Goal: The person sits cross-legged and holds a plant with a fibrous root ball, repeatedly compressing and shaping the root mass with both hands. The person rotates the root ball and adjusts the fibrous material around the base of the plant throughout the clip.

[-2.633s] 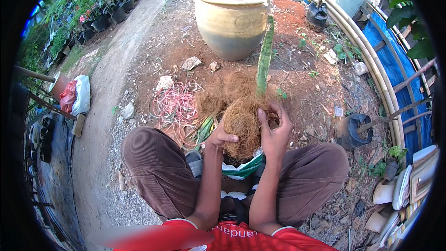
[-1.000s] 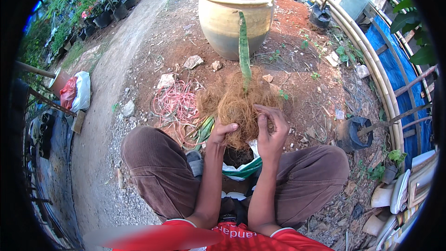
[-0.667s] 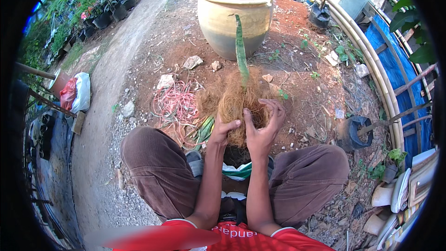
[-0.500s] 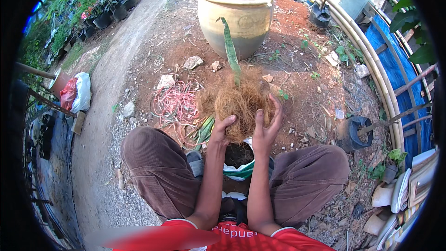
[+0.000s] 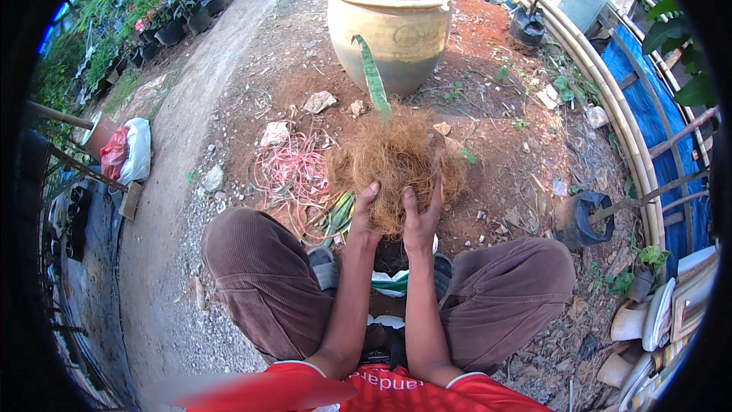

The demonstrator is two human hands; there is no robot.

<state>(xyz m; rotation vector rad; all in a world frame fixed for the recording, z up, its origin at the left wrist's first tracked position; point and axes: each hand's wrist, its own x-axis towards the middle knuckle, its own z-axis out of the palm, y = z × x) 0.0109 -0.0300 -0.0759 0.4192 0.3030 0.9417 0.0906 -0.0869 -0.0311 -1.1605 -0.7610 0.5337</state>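
Between my hands is a large loose clump of brown coconut fibre (image 5: 398, 154). A single long green snake plant leaf (image 5: 371, 72) sticks up from its far side, leaning left. My left hand (image 5: 364, 214) grips the near left of the clump, thumb on top. On the near right, my right hand (image 5: 421, 217) holds it the same way; most fingers of both hands are buried in fibre. Below my wrists, between my feet, an open white and green sack (image 5: 393, 284) shows dark soil. More green leaves (image 5: 339, 217) lie just left of my left hand.
A big cream glazed pot (image 5: 389, 34) stands beyond the clump. Tangled pink string (image 5: 290, 172) lies on the ground to the left, near several stones. A black plastic plant bag (image 5: 583, 220) and bamboo poles (image 5: 621, 118) are at right. Potted plants (image 5: 171, 30) line the far left.
The fibre clump has been turned and spread wider to the right. My right fingers have closed in on it, and the leaf now leans more to the left.
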